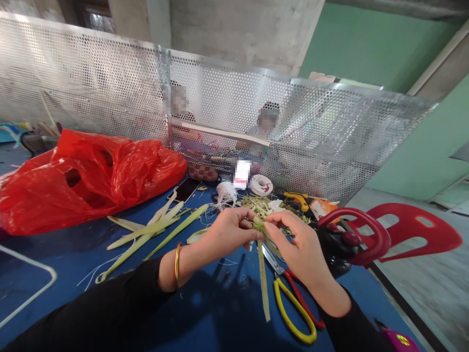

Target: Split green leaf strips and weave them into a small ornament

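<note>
My left hand [230,230], with a gold bangle at its wrist, is closed in a pinch on a small piece of pale green leaf [259,224]. From the other side, my right hand [298,242] pinches the same piece between thumb and fingers. A long narrow leaf strip [264,283] hangs down from between the hands. Scissors [295,308] with one yellow and one red handle lie under and beside my right hand, their blades partly hidden. Several long pale green leaves [157,227] are spread on the blue table [205,313] to the left.
A red plastic bag [95,181] fills the left. Behind the hands are a phone [186,189], white thread [226,193], a tape roll [261,185], leaf scraps [252,203] and yellow pliers [298,199]. A red chair [417,232] stands right. People show behind a perforated metal screen [227,93].
</note>
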The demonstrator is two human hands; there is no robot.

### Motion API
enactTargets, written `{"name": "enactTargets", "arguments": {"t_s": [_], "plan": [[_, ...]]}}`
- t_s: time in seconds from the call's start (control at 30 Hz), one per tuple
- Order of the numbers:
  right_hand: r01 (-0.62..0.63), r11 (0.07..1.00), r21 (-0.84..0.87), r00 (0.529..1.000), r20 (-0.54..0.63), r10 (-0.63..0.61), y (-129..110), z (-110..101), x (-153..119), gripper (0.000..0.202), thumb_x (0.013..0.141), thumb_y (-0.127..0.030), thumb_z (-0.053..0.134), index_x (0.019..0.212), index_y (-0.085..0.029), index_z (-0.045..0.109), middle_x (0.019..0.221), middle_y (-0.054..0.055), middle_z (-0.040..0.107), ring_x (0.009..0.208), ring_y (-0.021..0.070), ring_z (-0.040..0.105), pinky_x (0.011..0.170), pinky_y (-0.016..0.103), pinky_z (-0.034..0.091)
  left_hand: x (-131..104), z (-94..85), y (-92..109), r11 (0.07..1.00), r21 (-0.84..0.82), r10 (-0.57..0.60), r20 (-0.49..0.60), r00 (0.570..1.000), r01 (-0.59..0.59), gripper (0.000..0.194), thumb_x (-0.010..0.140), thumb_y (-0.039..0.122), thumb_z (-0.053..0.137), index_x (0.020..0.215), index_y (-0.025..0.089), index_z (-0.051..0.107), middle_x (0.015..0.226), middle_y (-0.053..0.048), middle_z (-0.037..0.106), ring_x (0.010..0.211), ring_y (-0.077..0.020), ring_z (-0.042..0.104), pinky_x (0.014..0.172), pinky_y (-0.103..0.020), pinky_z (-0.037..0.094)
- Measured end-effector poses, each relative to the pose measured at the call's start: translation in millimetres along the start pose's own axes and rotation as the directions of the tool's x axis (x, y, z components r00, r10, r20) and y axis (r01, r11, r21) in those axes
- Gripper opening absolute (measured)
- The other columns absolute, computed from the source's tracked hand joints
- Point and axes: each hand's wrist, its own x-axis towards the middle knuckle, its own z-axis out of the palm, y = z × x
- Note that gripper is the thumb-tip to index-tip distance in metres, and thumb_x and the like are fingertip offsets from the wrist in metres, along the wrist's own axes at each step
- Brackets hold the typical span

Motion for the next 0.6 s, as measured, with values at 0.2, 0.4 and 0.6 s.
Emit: {"name": "enactTargets", "arguments": {"t_s": [0.2, 0.4, 0.6], "plan": [[-0.116, 0.99, 0.079, 0.988, 0.107, 0.107, 0.8, 2.5, 4.3, 0.021, 0.083, -0.034, 0.06, 0.067, -0.02, 0.06, 0.068, 0.0, 0.059, 0.065, 0.0162, 0.054, 0.063, 0.027, 0.043, -1.8, -0.5, -5.2, 0.99, 0.144, -0.009, -0.007, 1.0, 0.01, 0.025, 0.066, 0.024, 0.067, 0.085, 0.021, 0.051, 0.053, 0.007, 0.061, 0.047, -0.0116, 0.055, 0.049, -0.022, 0.04], [-0.284, 0.925, 0.254, 0.947, 0.228, 0.228, 1.3, 5.2, 6.7, 0.019, 0.08, -0.028, 0.058, 0.064, -0.018, 0.057, 0.058, -0.003, 0.051, 0.055, 0.0118, 0.045, 0.05, 0.023, 0.036, -0.9, 0.8, -4.7, 0.989, 0.101, -0.117, 0.065, 0.991, 0.11, 0.028, 0.064, 0.021, 0.067, 0.089, 0.019, 0.054, 0.059, 0.004, 0.065, 0.046, -0.01, 0.053, 0.05, -0.022, 0.042], [-0.335, 0.888, 0.314, 0.925, 0.29, 0.246, 4.1, 7.3, 6.9, 0.016, 0.077, -0.027, 0.06, 0.064, -0.017, 0.06, 0.06, -0.003, 0.054, 0.056, 0.0113, 0.046, 0.052, 0.023, 0.035, -1.9, 2.1, -5.0, 0.982, 0.129, -0.152, 0.096, 0.984, 0.139, 0.028, 0.064, 0.021, 0.069, 0.089, 0.018, 0.056, 0.058, 0.004, 0.064, 0.046, -0.0099, 0.053, 0.049, -0.021, 0.04]]}}
